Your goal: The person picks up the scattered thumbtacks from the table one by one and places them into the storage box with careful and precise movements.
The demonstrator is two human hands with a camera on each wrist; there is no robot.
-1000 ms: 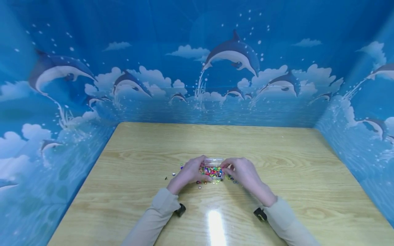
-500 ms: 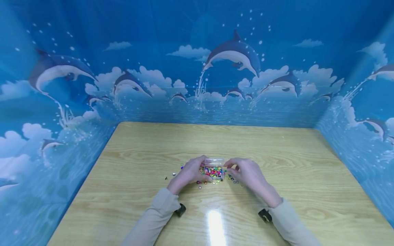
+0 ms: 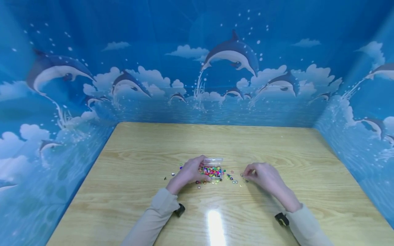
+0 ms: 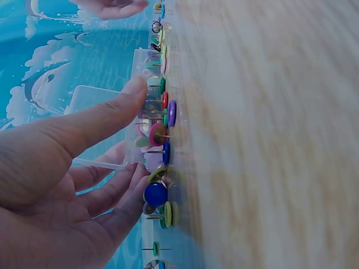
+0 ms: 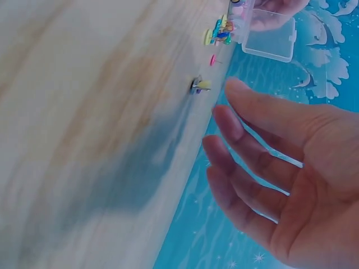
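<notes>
A small clear plastic box (image 3: 221,175) stands on the table, filled with colourful thumbtacks (image 3: 213,172). Its hinged transparent lid (image 4: 101,120) is raised at the back. My left hand (image 3: 193,170) grips the box at its left end, thumb (image 4: 106,117) on the near side and fingers round the far side. To the right of the box, my right hand (image 3: 264,175) hovers just above the table by a few loose thumbtacks (image 5: 199,86). Its thumb and fingers are loosely bent and apart, and nothing shows between them in the right wrist view.
Loose thumbtacks (image 3: 235,181) lie scattered to the right of the box. Others lie in front of it and to the left, such as a lone thumbtack (image 3: 165,178). The wooden table (image 3: 147,143) meets a blue dolphin-print curtain (image 3: 172,41) at its back and sides.
My right hand has left the box's right end and moved right, to the outer loose thumbtacks. My left hand keeps its grip on the box.
</notes>
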